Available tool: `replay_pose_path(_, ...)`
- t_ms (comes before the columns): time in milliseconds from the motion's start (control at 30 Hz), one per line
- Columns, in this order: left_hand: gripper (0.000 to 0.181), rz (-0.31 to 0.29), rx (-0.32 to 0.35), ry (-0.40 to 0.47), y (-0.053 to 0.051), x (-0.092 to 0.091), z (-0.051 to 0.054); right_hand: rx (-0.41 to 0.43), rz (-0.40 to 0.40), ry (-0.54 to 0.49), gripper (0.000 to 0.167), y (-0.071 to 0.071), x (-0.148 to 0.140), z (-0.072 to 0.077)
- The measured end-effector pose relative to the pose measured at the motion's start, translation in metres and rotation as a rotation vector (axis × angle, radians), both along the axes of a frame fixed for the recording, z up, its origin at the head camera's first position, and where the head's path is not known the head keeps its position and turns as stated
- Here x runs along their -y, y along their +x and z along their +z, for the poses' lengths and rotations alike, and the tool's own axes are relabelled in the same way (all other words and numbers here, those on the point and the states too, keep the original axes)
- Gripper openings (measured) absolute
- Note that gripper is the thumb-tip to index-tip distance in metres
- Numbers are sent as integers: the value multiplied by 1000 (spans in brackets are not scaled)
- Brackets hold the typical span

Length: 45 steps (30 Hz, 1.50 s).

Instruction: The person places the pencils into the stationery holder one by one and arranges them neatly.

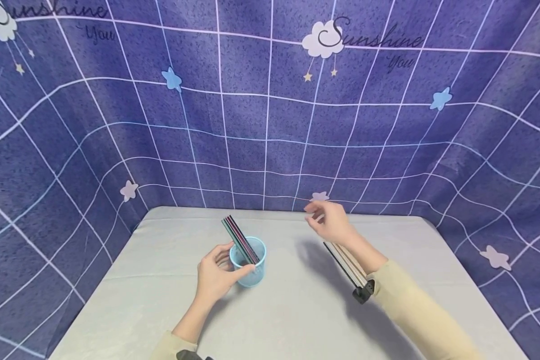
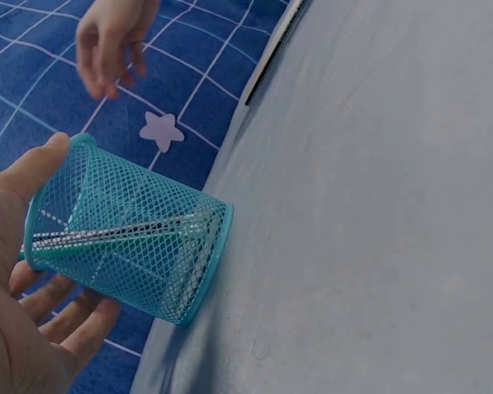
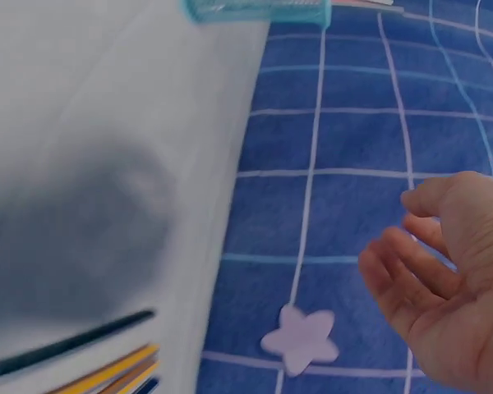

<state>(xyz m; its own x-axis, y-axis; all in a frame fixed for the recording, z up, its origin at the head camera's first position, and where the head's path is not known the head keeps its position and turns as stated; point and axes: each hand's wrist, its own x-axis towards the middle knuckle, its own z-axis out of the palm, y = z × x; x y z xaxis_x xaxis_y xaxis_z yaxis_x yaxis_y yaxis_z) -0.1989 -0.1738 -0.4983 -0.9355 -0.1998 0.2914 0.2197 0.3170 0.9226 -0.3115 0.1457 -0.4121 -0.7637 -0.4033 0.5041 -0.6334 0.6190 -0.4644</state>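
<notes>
My left hand grips a light-blue mesh pencil cup, the thumb at its rim and the fingers around its far side. Several thin pencils lean in the cup and stick out at the upper left. In the left wrist view the mesh cup stands on the table. My right hand is in the air with loosely bent fingers and holds nothing. Below its wrist, more pencils lie side by side on the table, partly hidden by the forearm. Yellow and dark pencils show in the right wrist view.
A pale cloth covers the table. Behind it and at both sides hangs a purple-blue curtain with grid lines, stars and clouds. Black wrist devices sit at the cuffs of beige sleeves.
</notes>
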Motion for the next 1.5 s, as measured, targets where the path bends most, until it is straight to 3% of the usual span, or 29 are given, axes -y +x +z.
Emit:
replay_pose_path(400,74,-7,6,7,0,1,0,73,-63,149,30,11,-48,-38)
replay_pose_path(833,73,-2,4,-5,1,1,1,134,-119,304,21,26,-66,-73)
replay_pose_path(1100,74,-4,15,-8,1,0,0,205,-192,385,16,38,-61,-79)
replay_pose_path(1267,75,-6,16,-17,2,1,1,170,-240,415,11,42,-56,-77)
replay_pose_path(1367,75,-3,12,-22,2,1,0,161,-243,419,9,43,-54,-76)
replay_pose_path(1500,75,-1,10,-26,1,0,-1,216,-233,403,8,41,-53,-71)
